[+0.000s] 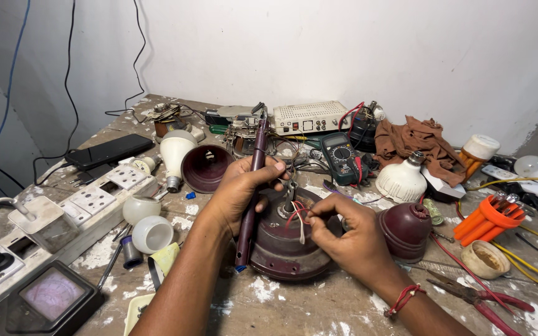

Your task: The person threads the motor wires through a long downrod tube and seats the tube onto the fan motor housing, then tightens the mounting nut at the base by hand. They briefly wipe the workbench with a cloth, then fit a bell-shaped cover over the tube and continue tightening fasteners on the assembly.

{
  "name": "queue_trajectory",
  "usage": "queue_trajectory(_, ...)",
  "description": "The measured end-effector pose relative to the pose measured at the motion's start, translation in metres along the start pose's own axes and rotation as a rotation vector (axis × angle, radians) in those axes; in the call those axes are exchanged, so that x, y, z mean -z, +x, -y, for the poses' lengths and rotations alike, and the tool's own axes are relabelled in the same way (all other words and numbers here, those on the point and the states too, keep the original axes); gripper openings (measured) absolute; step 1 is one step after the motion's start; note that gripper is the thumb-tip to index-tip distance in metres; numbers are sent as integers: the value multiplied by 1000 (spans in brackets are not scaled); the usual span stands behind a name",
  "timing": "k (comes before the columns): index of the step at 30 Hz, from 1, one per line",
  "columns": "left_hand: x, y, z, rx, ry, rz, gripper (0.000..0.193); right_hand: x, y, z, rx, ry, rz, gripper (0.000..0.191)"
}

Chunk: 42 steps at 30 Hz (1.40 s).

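Maroon fan motor (281, 252) (paint-worn), left hand (238, 190) gripping soldering iron (251, 186), right hand (344, 239) pinching wires (297, 214)

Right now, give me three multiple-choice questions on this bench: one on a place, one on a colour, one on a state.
1. Where does the multimeter lie?
A. beyond the motor
B. on the phone
C. under the pliers

2. What colour is the cord on the right wrist?
A. red
B. blue
C. white

3. How is the left hand?
A. open and flat
C. resting on the phone
B. closed on the soldering iron

Answers: 1 A, it lies past the maroon motor, toward the wall. 2 A, a red cord circles the wrist behind the right hand. 3 B, its fingers wrap the soldering iron.
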State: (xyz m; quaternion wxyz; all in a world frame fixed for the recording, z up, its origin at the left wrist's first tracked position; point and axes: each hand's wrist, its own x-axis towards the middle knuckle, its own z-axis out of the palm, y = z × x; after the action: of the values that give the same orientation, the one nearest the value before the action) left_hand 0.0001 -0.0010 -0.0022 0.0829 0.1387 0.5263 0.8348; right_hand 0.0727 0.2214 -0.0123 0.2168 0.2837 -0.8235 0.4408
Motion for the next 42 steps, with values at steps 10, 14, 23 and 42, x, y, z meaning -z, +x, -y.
queue_trajectory(10, -1, 0, 0, -1, -15, 11, 14, 1, 13, -17, -334, 167, -78, 45)
queue_trajectory(14, -1, -1, -1, -7, -14, 30, 16, 12, 20, -8, -189, 155, -70, 48)
queue_trajectory(23, -9, -5, -8, 20, 78, 26, 20, 45, 48, 23, -104, 306, 147, 34)
queue_trajectory(42, -19, -14, -17, 28, 154, 116, 22, 30, 62, 0, -378, 329, 120, 51)
